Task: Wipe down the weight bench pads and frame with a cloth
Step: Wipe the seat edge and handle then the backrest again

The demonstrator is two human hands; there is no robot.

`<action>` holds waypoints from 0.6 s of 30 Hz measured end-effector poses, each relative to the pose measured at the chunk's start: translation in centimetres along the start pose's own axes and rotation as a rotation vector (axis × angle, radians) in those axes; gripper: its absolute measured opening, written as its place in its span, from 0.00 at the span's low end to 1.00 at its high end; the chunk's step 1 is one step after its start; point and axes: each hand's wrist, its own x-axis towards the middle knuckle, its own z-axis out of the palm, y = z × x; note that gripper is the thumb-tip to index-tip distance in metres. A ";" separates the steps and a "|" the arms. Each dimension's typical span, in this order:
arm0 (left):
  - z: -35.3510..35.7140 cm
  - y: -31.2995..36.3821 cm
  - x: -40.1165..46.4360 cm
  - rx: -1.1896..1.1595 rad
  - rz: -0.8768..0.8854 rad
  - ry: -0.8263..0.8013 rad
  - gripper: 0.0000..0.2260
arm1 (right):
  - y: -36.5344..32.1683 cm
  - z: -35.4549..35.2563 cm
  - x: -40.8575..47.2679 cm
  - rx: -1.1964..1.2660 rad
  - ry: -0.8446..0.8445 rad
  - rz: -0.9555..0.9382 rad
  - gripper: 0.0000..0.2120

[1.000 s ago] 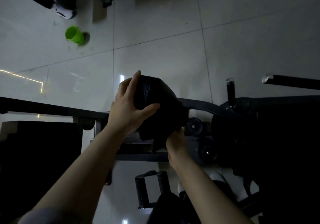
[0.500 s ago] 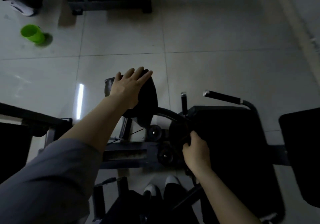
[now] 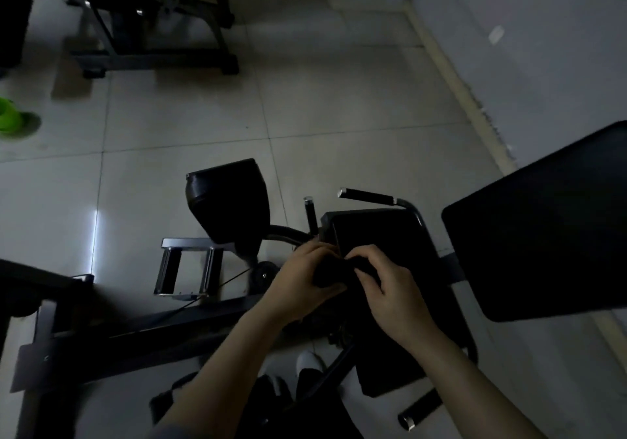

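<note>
The room is dim. My left hand point(image 3: 303, 280) and my right hand point(image 3: 390, 286) meet over the front edge of the black seat pad point(image 3: 383, 238), both closed on a dark cloth point(image 3: 334, 270) bunched between them. A black leg pad point(image 3: 227, 197) stands free to the left of the hands. The large black back pad point(image 3: 543, 228) fills the right side. The dark metal frame point(image 3: 142, 333) runs along the bottom left, and two black handles point(image 3: 368, 197) stick up beyond the seat.
A green cup point(image 3: 8, 116) sits on the tiled floor at the far left. Another dark machine frame point(image 3: 152, 55) stands at the back. A wall and skirting point(image 3: 475, 106) run along the right. White shoes point(image 3: 308, 362) show below my arms.
My left hand has come off the leg pad and joined my right hand at the seat's front edge, both now holding the cloth. The view has swung to the right.
</note>
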 end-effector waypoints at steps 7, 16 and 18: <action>-2.0 5.7 -1.6 0.005 0.090 0.129 0.09 | -0.9 -3.6 -4.1 -0.079 0.194 0.043 0.14; 3.3 13.4 -1.3 -0.068 0.217 -0.095 0.15 | 1.2 -8.9 -9.5 0.315 0.332 0.427 0.10; 5.3 13.9 -1.2 -0.049 0.185 -0.212 0.16 | 2.9 -9.5 -11.8 0.178 0.291 0.387 0.04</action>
